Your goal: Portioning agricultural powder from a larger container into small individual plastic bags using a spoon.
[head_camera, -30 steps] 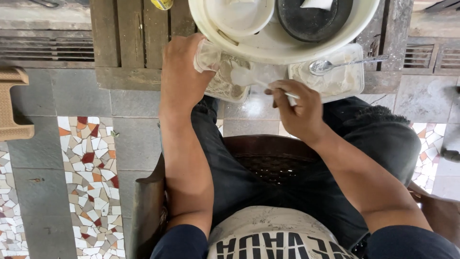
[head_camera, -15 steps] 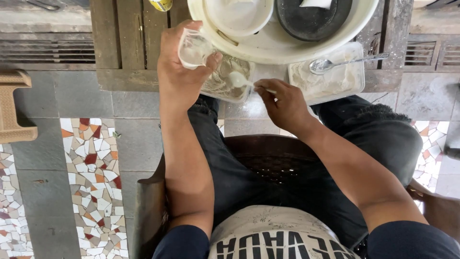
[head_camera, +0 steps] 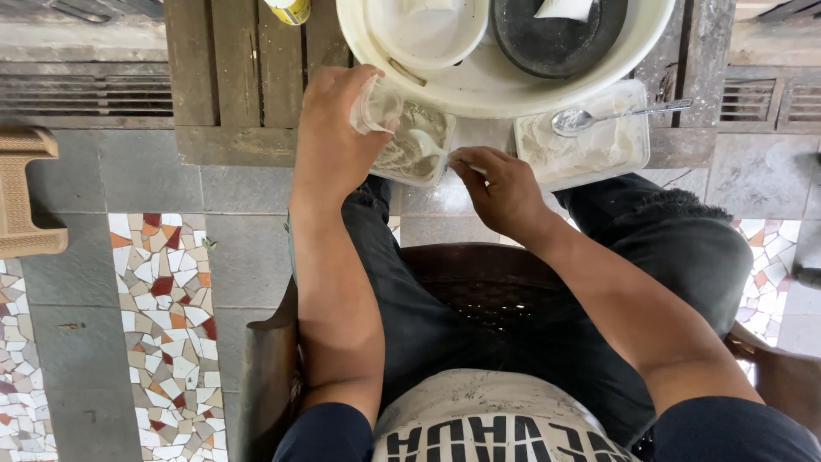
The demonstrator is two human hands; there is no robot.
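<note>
A small clear plastic cup [head_camera: 376, 104] is pinched in the left hand [head_camera: 338, 128], tilted over a clear tub [head_camera: 416, 145] of pale mix on the counter [head_camera: 231, 77]. The right hand [head_camera: 500, 188] is pressed together on the handle of a white spoon [head_camera: 426, 143], whose bowl lies in that tub just below the cup. Mix could be spilled onto the lap if the thin cup buckles or is missed. Beyond the grip, a second tub [head_camera: 590, 141] holding a metal spoon [head_camera: 611, 115], a white basin [head_camera: 505, 81] and a yellow can [head_camera: 289, 8] are seen.

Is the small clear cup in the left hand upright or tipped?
Tipped. The clear cup in the left hand lies sideways over the clear tub of pale stuff.
</note>
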